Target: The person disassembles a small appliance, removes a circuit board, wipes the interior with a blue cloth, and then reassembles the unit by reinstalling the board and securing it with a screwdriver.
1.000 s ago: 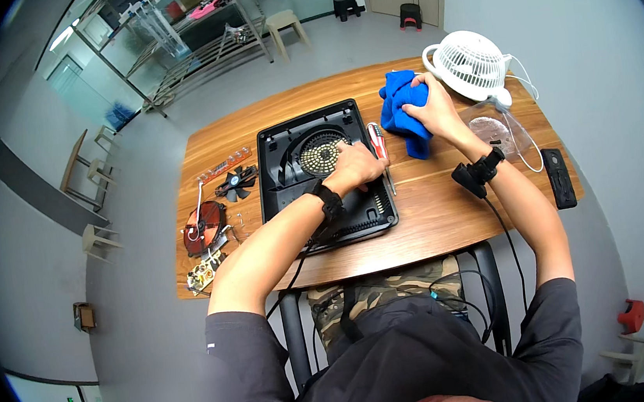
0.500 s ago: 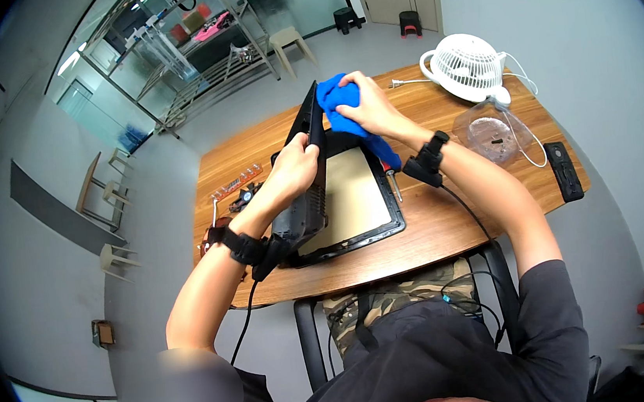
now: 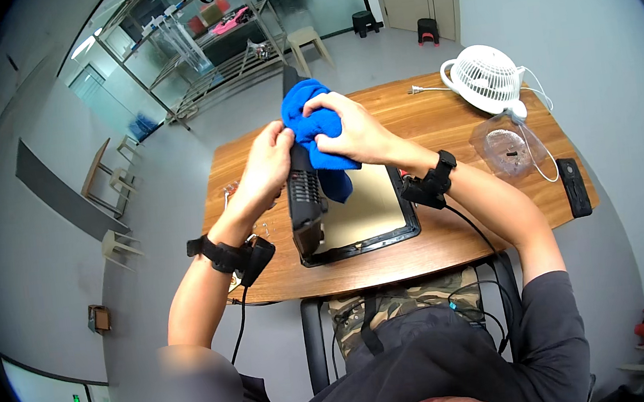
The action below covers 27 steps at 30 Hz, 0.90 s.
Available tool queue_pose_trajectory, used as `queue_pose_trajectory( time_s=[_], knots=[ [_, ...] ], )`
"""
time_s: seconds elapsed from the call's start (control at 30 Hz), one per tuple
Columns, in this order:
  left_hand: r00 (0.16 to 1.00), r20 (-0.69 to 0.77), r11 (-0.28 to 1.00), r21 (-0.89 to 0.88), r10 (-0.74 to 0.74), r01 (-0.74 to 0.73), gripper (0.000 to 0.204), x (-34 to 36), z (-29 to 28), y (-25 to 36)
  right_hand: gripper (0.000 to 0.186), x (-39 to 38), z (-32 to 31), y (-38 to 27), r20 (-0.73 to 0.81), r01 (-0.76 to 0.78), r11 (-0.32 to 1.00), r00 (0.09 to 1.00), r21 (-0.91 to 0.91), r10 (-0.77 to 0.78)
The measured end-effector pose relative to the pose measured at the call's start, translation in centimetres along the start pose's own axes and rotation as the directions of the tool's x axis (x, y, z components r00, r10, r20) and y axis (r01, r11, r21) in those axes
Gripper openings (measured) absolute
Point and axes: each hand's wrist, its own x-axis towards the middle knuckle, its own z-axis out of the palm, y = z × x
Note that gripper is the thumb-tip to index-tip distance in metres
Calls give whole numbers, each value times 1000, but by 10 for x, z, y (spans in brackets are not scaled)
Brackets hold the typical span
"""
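My left hand (image 3: 267, 163) grips a black plastic casing with vent slots (image 3: 306, 195), held up nearly on edge over the table. Bunched in my right hand (image 3: 350, 131) is a blue cloth (image 3: 317, 115), pressed against the upper part of the casing, with its loose end hanging down. Below them lies a black-framed panel with a beige inner face (image 3: 373, 203), partly covered by the casing and cloth. The casing's broad faces are mostly turned out of sight, and my left fingertips meet its edge beside the cloth.
On the wooden table (image 3: 443, 235), a white fan (image 3: 482, 78) with a cord stands at the far right. Near it are a clear plastic bag holding a small dark piece (image 3: 507, 152) and a black oblong object (image 3: 573, 187). Small parts lie left, behind my forearm. Metal shelving (image 3: 215, 79) stands beyond.
The casing has swung round to a more edge-on, upright pose. My right hand has brought the cloth left and onto its upper edge, and my left hand has shifted up and left.
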Motion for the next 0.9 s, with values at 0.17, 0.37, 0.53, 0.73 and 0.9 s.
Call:
queue_pose_trajectory(
  time_s=[0.17, 0.37, 0.53, 0.73, 0.9],
  knots=[
    [999, -39, 982, -184, 32, -39, 29, 15, -24, -4, 43, -9, 5, -45, 121, 76, 996, 989, 47, -81],
    [998, -60, 887, -461, 0, -28, 19, 9, -12, 12, 44, -14, -6, -64, 243, 106, 994, 965, -29, -96],
    [999, 33, 797, -603, -34, 47, 16, 13, -9, -14, 45, -22, -13, -68, 290, 131, 988, 952, -87, -101],
    [991, 112, 748, -651, -73, 129, 21, 20, -25, -24, 48, -25, -4, -56, 265, 47, 997, 964, -61, -29],
    [994, 104, 791, -604, -44, 98, 26, 8, -37, -28, 47, -43, 19, -8, 231, -22, 995, 972, -100, 45]
  ],
)
